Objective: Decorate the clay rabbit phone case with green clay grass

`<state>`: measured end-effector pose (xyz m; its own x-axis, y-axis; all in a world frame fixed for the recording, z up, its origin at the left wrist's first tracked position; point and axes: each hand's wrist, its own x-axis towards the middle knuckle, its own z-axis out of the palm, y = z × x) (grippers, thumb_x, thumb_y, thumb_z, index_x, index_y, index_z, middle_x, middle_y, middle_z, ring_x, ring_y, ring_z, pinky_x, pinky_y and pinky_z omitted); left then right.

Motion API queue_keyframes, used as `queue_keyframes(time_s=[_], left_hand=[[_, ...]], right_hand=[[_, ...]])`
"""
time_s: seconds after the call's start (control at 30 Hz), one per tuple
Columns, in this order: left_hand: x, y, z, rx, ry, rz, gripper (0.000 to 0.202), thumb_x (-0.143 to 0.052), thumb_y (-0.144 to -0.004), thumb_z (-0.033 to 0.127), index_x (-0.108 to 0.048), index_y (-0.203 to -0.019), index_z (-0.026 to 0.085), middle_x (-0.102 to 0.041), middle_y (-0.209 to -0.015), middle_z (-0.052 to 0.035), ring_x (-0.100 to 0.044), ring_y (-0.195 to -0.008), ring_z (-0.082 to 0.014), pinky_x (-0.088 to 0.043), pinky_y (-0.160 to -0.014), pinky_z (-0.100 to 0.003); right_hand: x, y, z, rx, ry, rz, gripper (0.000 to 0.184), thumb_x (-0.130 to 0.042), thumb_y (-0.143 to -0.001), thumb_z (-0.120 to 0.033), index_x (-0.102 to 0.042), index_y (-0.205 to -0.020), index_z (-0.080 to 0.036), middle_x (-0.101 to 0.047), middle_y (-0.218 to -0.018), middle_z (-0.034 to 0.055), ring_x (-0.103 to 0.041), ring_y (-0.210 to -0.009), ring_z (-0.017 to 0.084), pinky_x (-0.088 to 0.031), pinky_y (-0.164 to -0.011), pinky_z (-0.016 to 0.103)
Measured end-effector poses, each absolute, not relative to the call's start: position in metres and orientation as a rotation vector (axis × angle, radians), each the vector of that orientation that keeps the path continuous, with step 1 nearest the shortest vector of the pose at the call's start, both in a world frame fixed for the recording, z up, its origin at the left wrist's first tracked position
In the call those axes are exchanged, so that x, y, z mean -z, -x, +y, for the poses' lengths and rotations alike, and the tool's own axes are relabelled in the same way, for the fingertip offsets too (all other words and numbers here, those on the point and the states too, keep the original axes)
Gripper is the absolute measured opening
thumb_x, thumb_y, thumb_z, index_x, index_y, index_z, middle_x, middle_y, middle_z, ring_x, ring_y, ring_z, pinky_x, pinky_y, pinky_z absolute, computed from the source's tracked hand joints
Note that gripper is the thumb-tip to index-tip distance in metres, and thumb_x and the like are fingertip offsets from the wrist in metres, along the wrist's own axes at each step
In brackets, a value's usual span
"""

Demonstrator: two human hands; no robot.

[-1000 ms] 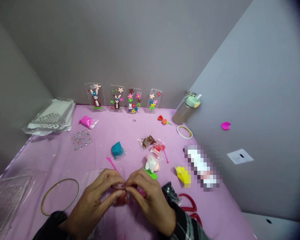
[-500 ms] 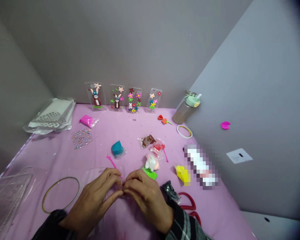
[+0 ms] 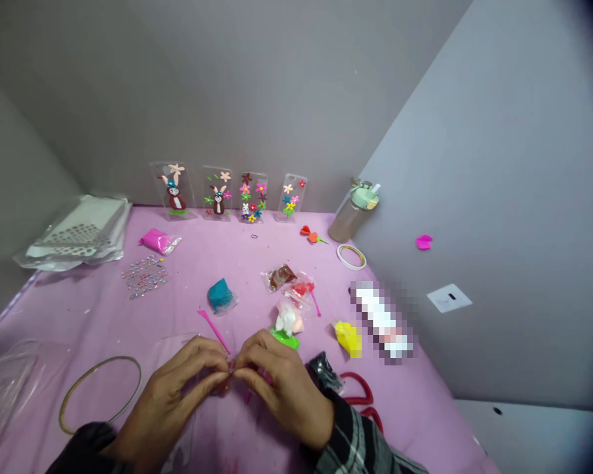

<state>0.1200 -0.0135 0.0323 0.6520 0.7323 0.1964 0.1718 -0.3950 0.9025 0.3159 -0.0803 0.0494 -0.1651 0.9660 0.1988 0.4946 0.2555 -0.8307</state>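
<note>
My left hand (image 3: 182, 382) and my right hand (image 3: 281, 385) meet over the front of the table, fingertips pinched together. What they pinch is small and mostly hidden; a reddish bit shows just under the left fingers. Part of a thin pink stick peeks out beneath my right hand. Just beyond the fingertips lies a pink modelling tool (image 3: 213, 331). A clear phone case (image 3: 170, 345) lies flat, partly under my left hand. Past my right hand sit bags of green clay (image 3: 285, 339), white clay (image 3: 287, 319) and black clay (image 3: 323, 372).
Decorated phone cases (image 3: 174, 191) lean on the back wall beside a bottle (image 3: 350, 214). Teal clay (image 3: 221, 295), yellow clay (image 3: 346, 337), red-handled scissors (image 3: 358, 388), a tape roll (image 3: 352, 257), stick-on gems (image 3: 145, 276) and a large ring (image 3: 62, 401) lie around.
The view has turned slightly, so everything sits further left. Both hands stay pinched together, with the fingers shifted a little and more of the reddish bit showing.
</note>
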Motion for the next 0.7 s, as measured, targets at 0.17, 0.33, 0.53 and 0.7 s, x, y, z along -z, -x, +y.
queue_keyframes(time_s=[0.17,0.33,0.53,0.7], left_hand=[[-0.0273,-0.1183,-0.0153,-0.726,-1.904,0.721,0.016,-0.056,-0.098,0.022,-0.070,-0.093,0.029,-0.067,-0.088,-0.0004,-0.068,-0.082,-0.0144,-0.055,-0.073,-0.020],[-0.0234,-0.1210,-0.0186,-0.777,-1.923,0.697,0.019,-0.060,-0.095,0.019,-0.073,-0.101,0.031,-0.066,-0.088,-0.0004,-0.068,-0.079,-0.0139,-0.056,-0.070,-0.018],[-0.0246,-0.1278,-0.0190,-0.701,-1.977,0.653,0.017,-0.059,-0.094,0.020,-0.074,-0.091,0.028,-0.065,-0.082,-0.0001,-0.066,-0.076,-0.0138,-0.055,-0.070,-0.019],[-0.0277,-0.1231,-0.0194,-0.819,-1.940,0.710,0.016,-0.065,-0.091,0.022,-0.076,-0.097,0.031,-0.070,-0.090,-0.0009,-0.070,-0.084,-0.0155,-0.057,-0.076,-0.018]], right_hand=[[-0.0456,-0.3158,-0.0816,-0.697,1.331,-1.785,0.015,-0.054,-0.103,-0.021,-0.067,-0.094,-0.018,-0.065,-0.090,0.0047,-0.062,-0.085,0.017,-0.050,-0.076,0.027],[-0.0424,-0.3152,-0.0832,-0.642,1.315,-1.761,0.020,-0.052,-0.104,-0.024,-0.067,-0.092,-0.019,-0.065,-0.086,0.0044,-0.062,-0.080,0.016,-0.049,-0.072,0.026],[-0.0432,-0.3146,-0.0836,-0.563,1.312,-1.850,0.025,-0.047,-0.105,-0.023,-0.066,-0.090,-0.018,-0.065,-0.084,0.0054,-0.060,-0.076,0.016,-0.048,-0.069,0.026],[-0.0501,-0.3160,-0.0825,-0.591,1.273,-1.759,0.020,-0.052,-0.104,-0.022,-0.067,-0.092,-0.018,-0.066,-0.086,0.0046,-0.061,-0.080,0.015,-0.049,-0.074,0.024]])
